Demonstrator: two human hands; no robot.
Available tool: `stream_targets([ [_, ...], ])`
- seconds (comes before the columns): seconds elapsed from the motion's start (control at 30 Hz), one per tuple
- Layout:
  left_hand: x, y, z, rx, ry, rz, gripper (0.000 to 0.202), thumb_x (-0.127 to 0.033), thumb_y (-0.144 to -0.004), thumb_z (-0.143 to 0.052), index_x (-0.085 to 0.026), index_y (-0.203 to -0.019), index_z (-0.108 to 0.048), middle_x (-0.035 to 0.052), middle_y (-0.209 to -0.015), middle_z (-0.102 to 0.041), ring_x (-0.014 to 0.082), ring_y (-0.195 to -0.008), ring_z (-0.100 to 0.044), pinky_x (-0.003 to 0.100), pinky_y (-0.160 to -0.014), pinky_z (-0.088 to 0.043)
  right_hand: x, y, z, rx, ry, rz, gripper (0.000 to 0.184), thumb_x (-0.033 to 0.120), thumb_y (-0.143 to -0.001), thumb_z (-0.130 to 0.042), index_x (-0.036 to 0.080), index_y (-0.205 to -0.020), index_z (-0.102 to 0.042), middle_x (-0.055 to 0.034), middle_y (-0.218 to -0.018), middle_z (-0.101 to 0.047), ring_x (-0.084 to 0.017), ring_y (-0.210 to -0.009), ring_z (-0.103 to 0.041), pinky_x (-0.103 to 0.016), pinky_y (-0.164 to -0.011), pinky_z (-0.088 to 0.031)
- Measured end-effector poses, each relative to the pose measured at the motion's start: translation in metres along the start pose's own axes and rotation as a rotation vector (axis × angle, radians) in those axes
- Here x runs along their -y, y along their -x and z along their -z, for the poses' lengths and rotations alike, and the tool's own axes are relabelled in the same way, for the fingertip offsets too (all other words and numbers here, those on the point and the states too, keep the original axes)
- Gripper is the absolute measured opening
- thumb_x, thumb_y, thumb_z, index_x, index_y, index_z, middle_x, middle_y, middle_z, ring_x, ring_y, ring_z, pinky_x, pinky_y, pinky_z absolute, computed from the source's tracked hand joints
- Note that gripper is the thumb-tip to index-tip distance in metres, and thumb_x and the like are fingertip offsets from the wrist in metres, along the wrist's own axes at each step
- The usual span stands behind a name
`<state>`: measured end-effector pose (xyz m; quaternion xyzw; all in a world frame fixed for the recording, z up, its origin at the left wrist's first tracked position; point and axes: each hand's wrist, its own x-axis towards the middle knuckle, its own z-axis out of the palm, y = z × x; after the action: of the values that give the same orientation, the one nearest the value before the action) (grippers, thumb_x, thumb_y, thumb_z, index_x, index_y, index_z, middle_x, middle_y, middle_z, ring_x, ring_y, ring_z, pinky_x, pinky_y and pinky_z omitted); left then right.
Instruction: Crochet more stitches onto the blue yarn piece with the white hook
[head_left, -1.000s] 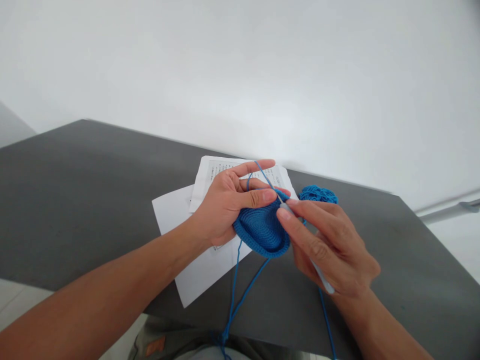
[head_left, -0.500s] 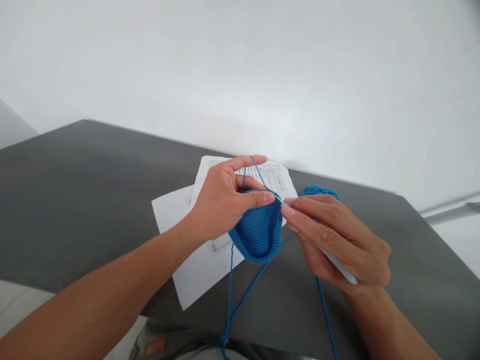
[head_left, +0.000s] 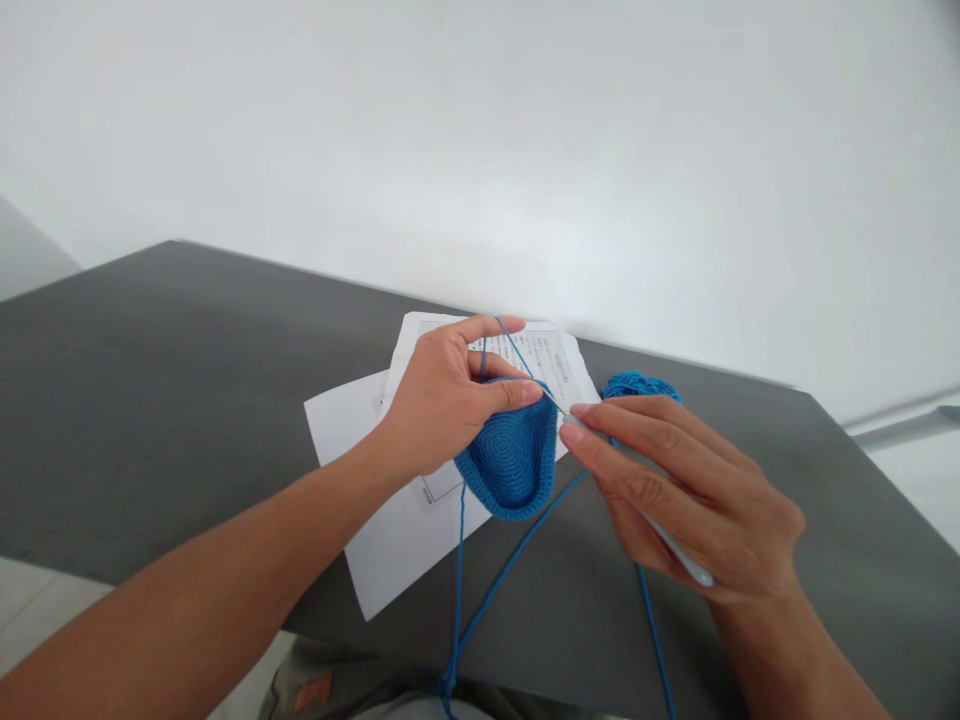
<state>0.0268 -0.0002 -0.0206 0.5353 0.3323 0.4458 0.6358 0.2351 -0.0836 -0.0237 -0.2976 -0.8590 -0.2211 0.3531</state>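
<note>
Two hands worked at the centre of the frame. The left hand [head_left: 442, 400] was clamped, thumb against fingers, on the upper rim of one cupped, round, blue crocheted piece [head_left: 510, 460], and one blue yarn strand [head_left: 514, 346] crossed its raised forefinger. Right of centre, the right hand [head_left: 694, 490] was pinched around one slim crochet hook with a pale grey handle [head_left: 679, 551], its metal shaft meeting that rim. One blue yarn bundle [head_left: 641, 386] sat behind the right hand. Two overlapping white paper sheets [head_left: 397, 560], one printed, lay beneath the piece on one dark grey tabletop [head_left: 187, 400].
</note>
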Motion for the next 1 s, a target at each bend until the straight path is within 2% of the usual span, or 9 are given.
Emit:
stream_targets([
  [0.17,0.0,-0.001,0.003,-0.01,-0.171,-0.066,0.068,-0.018,-0.067,-0.089,-0.011,-0.131,-0.067,0.005,-0.073,-0.079,0.0181,-0.065,-0.069,0.027,-0.057,-0.047,-0.002,-0.002,0.004,0.066,0.02,0.078,0.029,0.001,-0.09,-0.061,0.009,-0.115,-0.074,-0.0178,-0.106,-0.077,-0.029,-0.099,-0.073,-0.043,-0.077,-0.067],
  [0.33,-0.002,-0.001,0.006,0.051,-0.355,-0.181,0.066,-0.017,-0.076,-0.08,-0.01,-0.139,-0.063,0.005,-0.076,-0.08,0.0204,-0.07,-0.072,0.03,-0.065,-0.05,-0.001,-0.002,0.007,0.165,0.041,0.105,0.03,0.003,-0.094,-0.056,0.01,-0.117,-0.073,-0.0171,-0.107,-0.077,-0.029,-0.1,-0.072,-0.042,-0.074,-0.066],
  [0.43,-0.004,-0.001,0.008,0.107,-0.427,-0.219,0.064,-0.016,-0.078,-0.078,-0.012,-0.14,-0.064,0.0052,-0.078,-0.08,0.0216,-0.071,-0.073,0.032,-0.069,-0.051,-0.002,-0.003,0.007,0.117,-0.096,0.03,0.034,0.001,-0.089,-0.062,0.01,-0.12,-0.073,-0.0172,-0.108,-0.077,-0.029,-0.098,-0.073,-0.044,-0.076,-0.066],
  [0.57,-0.008,-0.001,0.011,0.193,-0.442,-0.232,0.064,-0.015,-0.077,-0.08,-0.014,-0.139,-0.066,0.0058,-0.08,-0.081,0.0215,-0.07,-0.072,0.032,-0.065,-0.049,-0.002,-0.007,0.009,-0.014,-0.342,-0.181,0.045,-0.005,-0.083,-0.067,0.02,-0.121,-0.077,-0.0102,-0.101,-0.08,-0.025,-0.086,-0.076,-0.043,-0.074,-0.066],
  [0.67,-0.01,0.0,0.012,0.245,-0.41,-0.228,0.065,-0.013,-0.076,-0.081,-0.014,-0.139,-0.066,0.0056,-0.079,-0.08,0.0217,-0.071,-0.073,0.031,-0.063,-0.049,-0.003,-0.01,0.011,-0.065,-0.441,-0.309,0.043,-0.002,-0.084,-0.07,0.025,-0.116,-0.08,-0.005,-0.092,-0.081,-0.025,-0.081,-0.078,-0.041,-0.069,-0.065],
  [0.8,-0.012,0.002,0.012,0.304,-0.365,-0.199,0.066,-0.013,-0.077,-0.08,-0.014,-0.141,-0.065,0.0061,-0.08,-0.08,0.0222,-0.074,-0.075,0.031,-0.066,-0.052,-0.004,-0.008,0.011,-0.103,-0.534,-0.437,0.036,0.001,-0.086,-0.072,0.025,-0.11,-0.082,-0.0039,-0.084,-0.082,-0.025,-0.076,-0.078,-0.043,-0.07,-0.065],
  [0.9,-0.012,0.002,0.012,0.329,-0.351,-0.186,0.067,-0.014,-0.077,-0.08,-0.013,-0.142,-0.063,0.0066,-0.081,-0.08,0.0221,-0.075,-0.074,0.031,-0.068,-0.053,-0.003,-0.007,0.009,-0.13,-0.57,-0.486,0.035,0.001,-0.086,-0.071,0.025,-0.109,-0.082,-0.0037,-0.081,-0.081,-0.025,-0.074,-0.077,-0.043,-0.07,-0.065],
  [1.0,-0.013,0.001,0.012,0.292,-0.414,-0.219,0.065,-0.014,-0.079,-0.079,-0.013,-0.142,-0.064,0.0062,-0.081,-0.08,0.0208,-0.072,-0.072,0.031,-0.066,-0.051,0.0,-0.008,0.008,-0.121,-0.476,-0.392,0.04,-0.002,-0.084,-0.071,0.024,-0.112,-0.081,-0.0048,-0.085,-0.081,-0.025,-0.076,-0.077,-0.042,-0.068,-0.065],
])
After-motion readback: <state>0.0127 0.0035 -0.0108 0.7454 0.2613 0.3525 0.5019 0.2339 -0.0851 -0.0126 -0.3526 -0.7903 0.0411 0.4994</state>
